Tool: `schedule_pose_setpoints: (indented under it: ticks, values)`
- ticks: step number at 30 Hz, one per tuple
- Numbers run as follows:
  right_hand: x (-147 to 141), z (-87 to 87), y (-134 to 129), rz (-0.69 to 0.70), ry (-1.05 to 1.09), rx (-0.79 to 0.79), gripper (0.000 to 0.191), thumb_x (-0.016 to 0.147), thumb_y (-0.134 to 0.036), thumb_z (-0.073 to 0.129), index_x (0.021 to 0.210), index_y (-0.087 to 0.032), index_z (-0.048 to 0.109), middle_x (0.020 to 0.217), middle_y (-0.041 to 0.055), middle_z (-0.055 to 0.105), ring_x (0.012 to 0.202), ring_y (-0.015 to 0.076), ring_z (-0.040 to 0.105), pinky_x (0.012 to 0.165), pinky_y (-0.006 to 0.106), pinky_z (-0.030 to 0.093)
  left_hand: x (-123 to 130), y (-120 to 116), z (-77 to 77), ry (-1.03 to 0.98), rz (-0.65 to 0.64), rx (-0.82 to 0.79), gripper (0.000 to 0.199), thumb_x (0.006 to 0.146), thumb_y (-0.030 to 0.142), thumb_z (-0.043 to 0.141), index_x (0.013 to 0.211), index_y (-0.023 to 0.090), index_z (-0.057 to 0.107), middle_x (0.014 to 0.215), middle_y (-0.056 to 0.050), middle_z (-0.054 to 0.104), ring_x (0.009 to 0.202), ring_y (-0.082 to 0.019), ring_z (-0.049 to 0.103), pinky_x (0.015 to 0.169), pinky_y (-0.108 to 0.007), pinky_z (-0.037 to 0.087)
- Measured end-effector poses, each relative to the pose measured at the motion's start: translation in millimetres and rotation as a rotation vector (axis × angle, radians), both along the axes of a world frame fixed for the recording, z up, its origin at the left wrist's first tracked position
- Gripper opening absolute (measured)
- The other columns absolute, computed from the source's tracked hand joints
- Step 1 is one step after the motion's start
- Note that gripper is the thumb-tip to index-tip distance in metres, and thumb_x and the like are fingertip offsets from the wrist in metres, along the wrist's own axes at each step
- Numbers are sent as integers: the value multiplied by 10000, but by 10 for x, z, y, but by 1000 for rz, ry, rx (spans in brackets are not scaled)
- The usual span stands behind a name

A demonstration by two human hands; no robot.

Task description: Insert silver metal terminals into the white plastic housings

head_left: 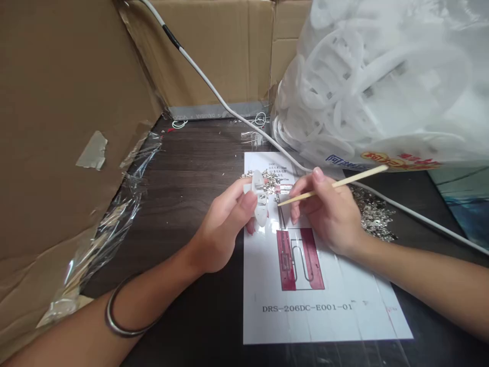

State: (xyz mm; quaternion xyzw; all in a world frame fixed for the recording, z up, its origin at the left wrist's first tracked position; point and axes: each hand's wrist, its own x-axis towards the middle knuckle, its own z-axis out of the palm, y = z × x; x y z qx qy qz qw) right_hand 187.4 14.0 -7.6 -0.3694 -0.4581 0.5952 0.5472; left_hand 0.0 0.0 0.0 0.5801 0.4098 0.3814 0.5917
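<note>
My left hand point(229, 219) pinches a small white plastic part point(261, 211), oval and held on edge, with slots in its face. Between the thumb and fingers of my right hand point(330, 214) is a thin wooden stick point(347, 180), like a chopstick, its tip pointing left just short of the white part. Small metal pieces point(272, 183) lie in a little cluster behind the white part. Both hands are over a printed sheet point(263, 326) with a red and white diagram and the text "DRS-206DC-E001-01".
A big clear bag point(367, 102) full of white plastic parts stands at the back right. Beside my right wrist lies a heap of metal pieces point(374, 214). A white cable point(214, 92) crosses the dark table point(183, 188). Cardboard walls point(69, 153) enclose the left and back.
</note>
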Motion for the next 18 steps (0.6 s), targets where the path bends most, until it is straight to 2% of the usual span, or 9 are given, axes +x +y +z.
schedule_pose_setpoints:
  ticks: [3, 8, 11, 15, 18]
  values:
    - [-8, -52, 19, 57, 34, -51, 355, 896, -479, 621, 754, -166, 712, 653, 19, 671, 418, 73, 548, 407, 219, 443, 0, 4, 2, 12, 5, 0, 514, 917, 651, 388, 1093, 200, 560, 663, 18, 545, 646, -154, 496, 671, -317, 381]
    - [29, -83, 73, 91, 8, -20, 89, 834, -274, 738, 829, -186, 733, 729, -2, 693, 482, 49, 537, 430, 178, 440, 15, -8, 0, 22, 0, -11, 463, 923, 637, 390, 948, 200, 541, 626, 31, 495, 597, -135, 461, 594, -294, 368]
    - [34, -77, 68, 93, -28, -17, 82, 833, -262, 735, 820, -181, 733, 753, 2, 697, 490, 48, 533, 422, 181, 426, 25, -10, -4, 27, -5, 4, 452, 941, 617, 366, 856, 199, 513, 634, 24, 505, 579, -126, 448, 539, -284, 348]
    - [28, -59, 54, 96, -48, -18, 97, 818, -268, 746, 815, -173, 729, 694, -15, 678, 461, 46, 526, 396, 186, 394, 40, 1, 2, 5, -14, 18, 445, 953, 596, 355, 914, 193, 539, 775, -8, 587, 605, -122, 476, 525, -278, 371]
    - [26, -47, 54, 85, -65, -19, 111, 814, -278, 747, 802, -171, 722, 662, -18, 665, 449, 51, 517, 372, 193, 367, 39, 2, 2, 1, -16, 25, 450, 949, 601, 359, 911, 192, 543, 728, -2, 566, 598, -128, 480, 532, -280, 383]
